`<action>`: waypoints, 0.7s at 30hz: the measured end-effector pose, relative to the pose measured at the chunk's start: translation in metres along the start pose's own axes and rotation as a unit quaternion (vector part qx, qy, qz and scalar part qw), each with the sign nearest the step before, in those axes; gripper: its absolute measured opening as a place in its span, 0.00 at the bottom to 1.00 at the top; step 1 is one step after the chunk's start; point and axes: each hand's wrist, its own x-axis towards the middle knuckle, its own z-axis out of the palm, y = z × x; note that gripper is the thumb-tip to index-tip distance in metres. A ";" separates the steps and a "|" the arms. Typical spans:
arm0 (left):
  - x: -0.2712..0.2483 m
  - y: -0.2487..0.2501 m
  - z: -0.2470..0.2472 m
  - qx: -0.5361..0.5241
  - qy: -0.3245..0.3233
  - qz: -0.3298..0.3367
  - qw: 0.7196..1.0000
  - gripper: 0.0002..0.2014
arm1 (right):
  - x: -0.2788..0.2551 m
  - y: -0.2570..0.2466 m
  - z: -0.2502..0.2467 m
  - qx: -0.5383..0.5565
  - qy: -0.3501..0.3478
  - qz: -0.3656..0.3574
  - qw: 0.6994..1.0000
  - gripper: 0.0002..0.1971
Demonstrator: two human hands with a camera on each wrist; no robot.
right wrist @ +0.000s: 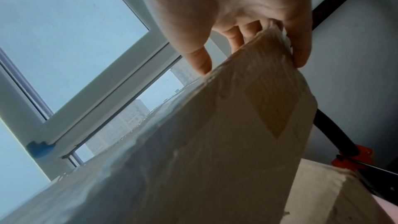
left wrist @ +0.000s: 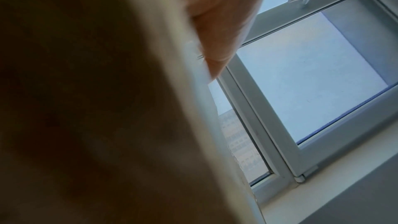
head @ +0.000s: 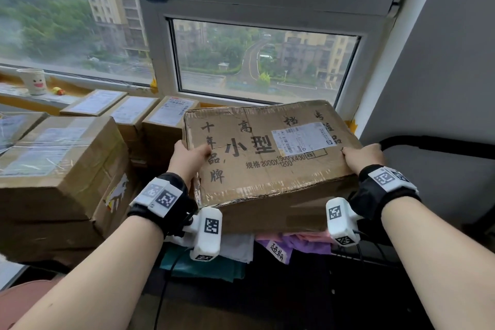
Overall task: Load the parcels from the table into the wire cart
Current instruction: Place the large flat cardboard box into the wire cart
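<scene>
A large brown cardboard parcel with black printed characters and a white shipping label hangs tilted in front of the window. My left hand grips its left edge, thumb on the top face. My right hand grips its right near corner. In the left wrist view the parcel fills the picture as a blur beside my left hand. The right wrist view shows my right hand curled round the taped corner of the parcel. A black tubular frame runs behind the parcel at the right.
More taped parcels are stacked at the left, with smaller ones in a row by the sill. A paper cup stands on the sill. Coloured bags lie under the held parcel. A grey wall closes the right side.
</scene>
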 end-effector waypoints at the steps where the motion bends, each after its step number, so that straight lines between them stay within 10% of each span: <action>1: -0.002 0.002 -0.001 -0.002 -0.004 0.005 1.000 0.27 | -0.003 0.002 -0.002 0.009 0.012 0.000 1.000 0.32; 8: -0.013 0.013 -0.006 -0.009 -0.049 0.026 0.998 0.36 | -0.037 0.012 -0.024 0.020 0.081 0.004 0.997 0.29; 21: -0.046 -0.005 0.027 0.067 -0.156 0.083 0.982 0.25 | -0.114 0.100 -0.079 -0.001 0.183 0.110 0.977 0.28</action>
